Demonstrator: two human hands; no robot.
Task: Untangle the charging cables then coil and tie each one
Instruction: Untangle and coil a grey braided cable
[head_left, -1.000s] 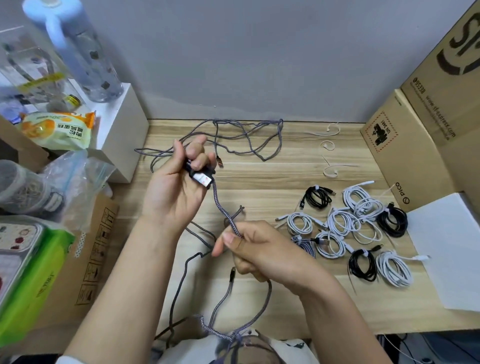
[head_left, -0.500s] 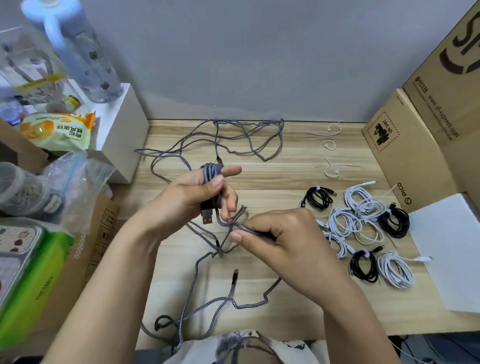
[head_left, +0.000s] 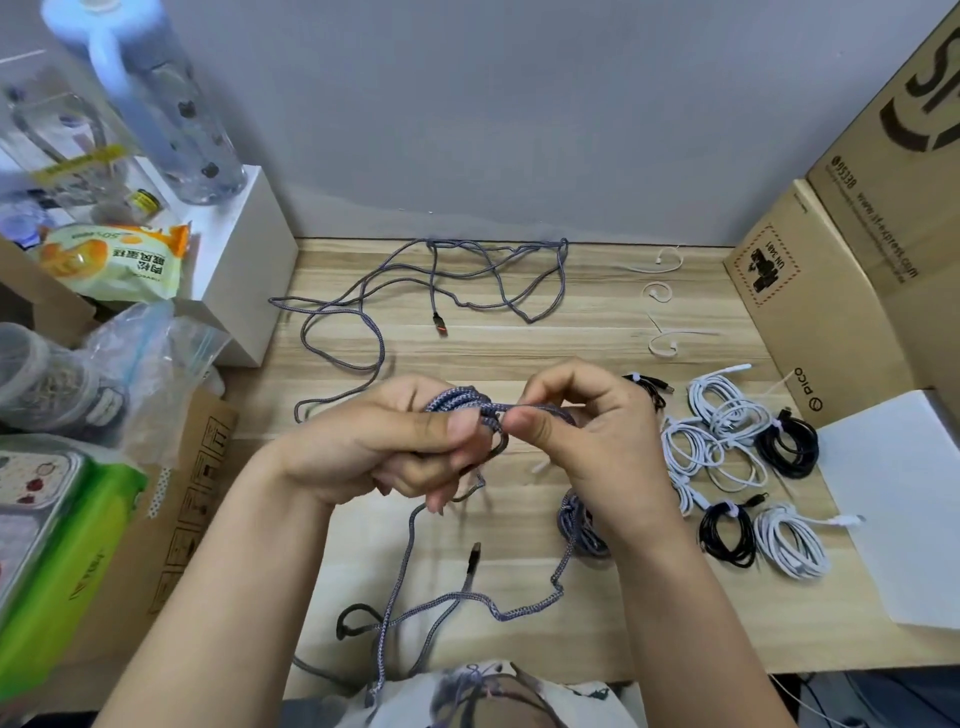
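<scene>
Both hands meet above the desk (head_left: 519, 358) centre. The left hand (head_left: 384, 452) curls around a small coil (head_left: 460, 405) of grey braided cable; the right hand (head_left: 587, 436) pinches its strand. Three black bundles (head_left: 787, 449) and about five white bundles (head_left: 727, 410) lie right.
</scene>
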